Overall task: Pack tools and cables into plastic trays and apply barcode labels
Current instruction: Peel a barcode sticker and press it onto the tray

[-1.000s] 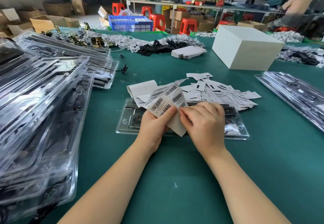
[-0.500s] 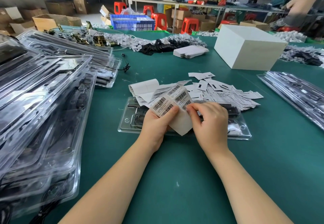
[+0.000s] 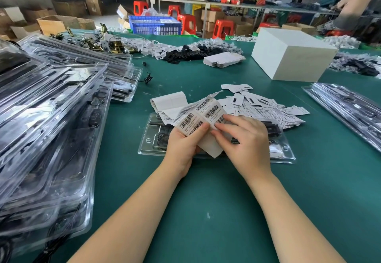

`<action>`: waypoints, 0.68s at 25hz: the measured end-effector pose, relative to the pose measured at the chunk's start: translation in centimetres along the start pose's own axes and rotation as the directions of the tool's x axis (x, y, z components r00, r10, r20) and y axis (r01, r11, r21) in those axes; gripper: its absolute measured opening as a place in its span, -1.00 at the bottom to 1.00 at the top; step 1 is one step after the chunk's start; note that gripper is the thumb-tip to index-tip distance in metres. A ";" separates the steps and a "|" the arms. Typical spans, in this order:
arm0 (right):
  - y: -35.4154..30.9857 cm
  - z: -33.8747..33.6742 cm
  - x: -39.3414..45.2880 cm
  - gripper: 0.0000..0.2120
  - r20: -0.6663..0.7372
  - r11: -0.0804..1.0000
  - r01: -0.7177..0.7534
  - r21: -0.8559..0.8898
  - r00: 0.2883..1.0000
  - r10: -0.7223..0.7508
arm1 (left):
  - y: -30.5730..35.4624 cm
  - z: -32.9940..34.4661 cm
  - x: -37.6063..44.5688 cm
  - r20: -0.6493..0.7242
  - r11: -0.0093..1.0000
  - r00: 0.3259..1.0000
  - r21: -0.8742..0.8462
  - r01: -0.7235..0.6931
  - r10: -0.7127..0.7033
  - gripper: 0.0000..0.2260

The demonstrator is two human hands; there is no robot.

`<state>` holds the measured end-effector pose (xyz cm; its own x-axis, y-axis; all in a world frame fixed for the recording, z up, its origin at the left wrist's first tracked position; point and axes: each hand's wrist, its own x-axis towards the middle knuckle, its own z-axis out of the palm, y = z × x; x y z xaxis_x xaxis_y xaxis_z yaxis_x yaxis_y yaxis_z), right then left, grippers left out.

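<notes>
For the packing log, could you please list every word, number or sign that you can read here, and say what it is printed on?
"Made in China" (likely; small and tilted): on the barcode labels of the strip that the left hand holds and the right hand picks at.
Other label lines and the bars' digits: too small to read.
Paper tags in the pile behind: dark marks only, unreadable.
White box, blue crate, cartons at the back: no legible text.

One camera only, worn on person's head. Looks forward and down over green table (image 3: 206, 211). Both arms reach in from bottom edge, close up. Wide view: table edges bend, far room with red stools (image 3: 223, 28) shows at top.
</notes>
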<state>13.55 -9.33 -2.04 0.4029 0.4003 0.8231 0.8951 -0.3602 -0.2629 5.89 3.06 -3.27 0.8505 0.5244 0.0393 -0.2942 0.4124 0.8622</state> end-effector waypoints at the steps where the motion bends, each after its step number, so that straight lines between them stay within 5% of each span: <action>1: 0.0 0.0 0.0 -0.88 0.000 1.000 0.014 -0.013 1.000 -0.014 | -0.1 0.0 0.0 -0.003 1.000 1.000 0.009 -0.007 0.007 -0.69; 7: -0.1 -0.1 0.0 -0.90 0.037 0.997 0.009 -0.081 0.999 -0.006 | -0.3 -0.1 0.1 0.003 0.997 0.999 0.062 -0.044 0.044 -0.71; 17: 0.9 -0.6 0.5 -0.91 0.189 0.996 -0.074 0.056 0.980 0.062 | -0.5 -0.2 0.1 0.029 0.986 0.997 0.144 -0.078 0.075 -0.77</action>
<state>14.42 -9.97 -1.59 0.4868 0.5290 0.6951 0.8720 -0.3413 -0.3510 6.05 3.01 -3.83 0.8387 0.5316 0.1183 -0.2937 0.2585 0.9203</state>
